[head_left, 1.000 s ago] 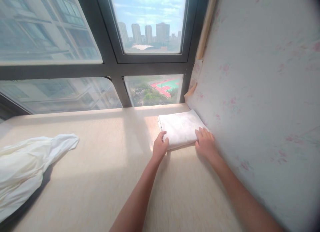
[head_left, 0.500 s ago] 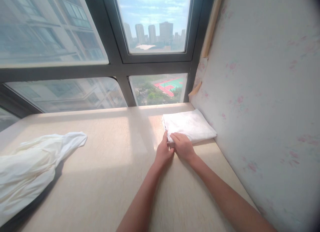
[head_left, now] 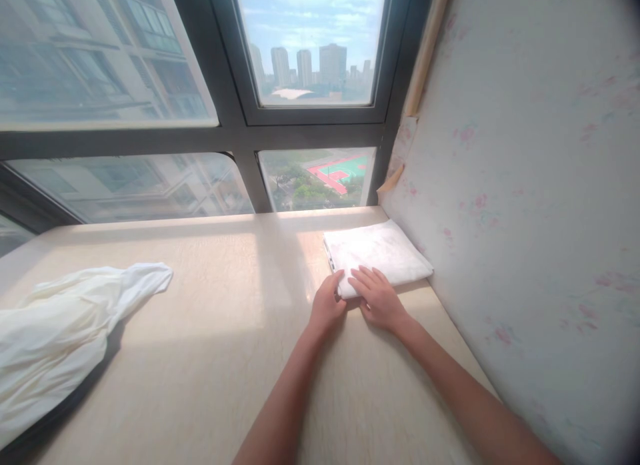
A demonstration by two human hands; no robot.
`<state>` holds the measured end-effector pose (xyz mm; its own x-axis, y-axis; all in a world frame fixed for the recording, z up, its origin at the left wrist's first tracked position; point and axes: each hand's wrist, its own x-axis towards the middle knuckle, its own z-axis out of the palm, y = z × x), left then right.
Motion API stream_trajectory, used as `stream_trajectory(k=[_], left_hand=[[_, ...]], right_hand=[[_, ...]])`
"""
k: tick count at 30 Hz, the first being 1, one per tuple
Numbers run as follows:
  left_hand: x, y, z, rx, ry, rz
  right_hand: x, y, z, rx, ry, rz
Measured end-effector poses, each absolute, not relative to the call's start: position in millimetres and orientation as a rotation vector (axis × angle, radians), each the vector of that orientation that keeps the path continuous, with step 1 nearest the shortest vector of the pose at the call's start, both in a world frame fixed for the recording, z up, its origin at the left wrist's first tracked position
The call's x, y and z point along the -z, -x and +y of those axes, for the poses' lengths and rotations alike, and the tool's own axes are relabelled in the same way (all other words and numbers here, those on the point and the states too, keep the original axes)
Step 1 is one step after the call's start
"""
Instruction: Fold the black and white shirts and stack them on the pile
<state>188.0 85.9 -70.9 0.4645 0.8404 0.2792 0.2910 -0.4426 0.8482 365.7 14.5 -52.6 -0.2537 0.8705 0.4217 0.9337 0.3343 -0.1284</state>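
Note:
A folded white cloth (head_left: 383,248) with faint pinkish marks lies flat in the corner between window and wall. At its near left corner my left hand (head_left: 327,301) is closed, with the corner between fingers and thumb. My right hand (head_left: 379,299) rests on the near edge, its fingers spread flat over the top layer and its thumb by the edge. The layers of the fold show along the left side. What lies under the cloth is hidden.
A crumpled cream-white fabric (head_left: 65,325) lies on the left over something dark. The pale, stone-like sill (head_left: 210,371) runs up to dark window frames (head_left: 240,135). On the right stands a flower-patterned wall (head_left: 500,205) with peeling paper (head_left: 393,178) near the window.
My right hand has slid a little right and its fingers have spread over the cloth. The cloth's near left corner now reaches slightly closer to me. My left hand has barely moved.

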Motion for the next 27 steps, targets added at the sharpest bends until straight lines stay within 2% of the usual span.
stream_trajectory(k=[8, 13, 20, 23, 27], left_hand=[[65.2, -188.4, 84.3, -0.992, -1.951, 0.962], [60.4, -186.0, 87.3, -1.056, -1.871, 1.103], [67.3, -189.7, 87.3, -1.084, -1.848, 1.249], [69.1, -191.7, 85.5, -1.091, -1.867, 1.257], [70.5, -193.4, 83.2, -1.119, -1.88, 1.276]], right_hand=[[65.8, -369.8, 17.9, 0.327, 1.915, -2.028], [59.3, -355.2, 25.8, 0.231, 1.937, -2.036], [36.8, -442.0, 77.5, -0.145, 2.245, -1.866], [34.2, -475.9, 96.4, -0.179, 2.368, -1.738], [33.9, -478.9, 102.5, -0.135, 2.461, -1.612]])
